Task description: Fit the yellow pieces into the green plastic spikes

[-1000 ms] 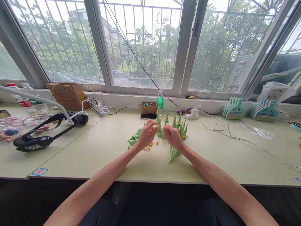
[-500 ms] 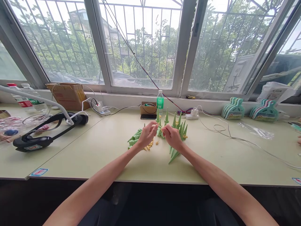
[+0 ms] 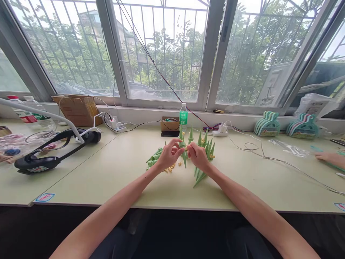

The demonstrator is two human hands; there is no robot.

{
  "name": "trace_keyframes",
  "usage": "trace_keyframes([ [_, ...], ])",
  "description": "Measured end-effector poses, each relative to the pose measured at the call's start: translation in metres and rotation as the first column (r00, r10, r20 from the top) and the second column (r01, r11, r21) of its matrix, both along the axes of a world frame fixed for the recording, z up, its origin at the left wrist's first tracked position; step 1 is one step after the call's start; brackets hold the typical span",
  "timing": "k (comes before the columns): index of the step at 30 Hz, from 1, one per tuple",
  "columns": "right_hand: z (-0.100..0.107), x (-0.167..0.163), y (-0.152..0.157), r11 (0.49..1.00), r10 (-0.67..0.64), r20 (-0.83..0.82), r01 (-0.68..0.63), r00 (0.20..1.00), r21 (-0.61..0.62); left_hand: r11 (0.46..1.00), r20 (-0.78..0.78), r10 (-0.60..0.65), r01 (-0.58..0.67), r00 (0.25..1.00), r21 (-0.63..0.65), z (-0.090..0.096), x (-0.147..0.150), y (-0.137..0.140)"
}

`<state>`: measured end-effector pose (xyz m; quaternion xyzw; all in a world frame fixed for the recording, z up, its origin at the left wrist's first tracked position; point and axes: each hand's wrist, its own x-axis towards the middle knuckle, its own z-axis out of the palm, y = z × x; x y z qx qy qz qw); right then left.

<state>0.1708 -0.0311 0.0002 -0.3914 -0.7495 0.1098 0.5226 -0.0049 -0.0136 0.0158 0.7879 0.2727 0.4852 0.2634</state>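
My left hand point(image 3: 169, 155) is closed round the wide end of a green plastic cone point(image 3: 184, 161), whose tip points down. My right hand point(image 3: 198, 154) is pinched right beside that wide end; a speck of yellow shows near its fingertips, but what it holds is hidden. Behind both hands stand several upright green cones point(image 3: 191, 133), some with small yellow pieces at them. More green cones point(image 3: 199, 178) lie under my right wrist. Left of my left hand is a pile of hollow green cones point(image 3: 154, 158), and loose yellow pieces point(image 3: 169, 169) lie below it.
A green-labelled bottle point(image 3: 183, 117), a small cardboard box point(image 3: 169, 125) and a power strip point(image 3: 220, 133) stand at the back. A black headset point(image 3: 40, 158) lies left. Stacked pale-green plastic items point(image 3: 267, 124) stand right, and another person's hand point(image 3: 330, 158) reaches in there.
The green cone in my left hand now shows tip downward below my fingers, and my hands are slightly further apart. At the right, the other person's hand has come further into view.
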Motion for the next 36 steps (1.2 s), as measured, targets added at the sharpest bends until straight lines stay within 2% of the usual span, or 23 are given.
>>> trace_keyframes([
  [7, -0.0016, 0.0014, 0.0022, 1.000, -0.005, 0.009, 0.005, 1.000, -0.023, 0.998, -0.030, 0.028, -0.026, 0.999, 0.055, -0.0005, 0.0008, -0.0014],
  [22, -0.0005, 0.0014, 0.0002, 0.999, 0.002, 0.013, -0.002, 1.000, -0.047, 0.997, -0.034, 0.065, -0.063, 0.997, 0.050, 0.0018, 0.0023, -0.0045],
  [36, -0.0001, -0.0039, -0.0022, 1.000, 0.004, 0.022, -0.004, 1.000, -0.026, 0.989, -0.159, 0.092, -0.071, 0.983, 0.133, -0.0034, 0.0008, -0.0020],
])
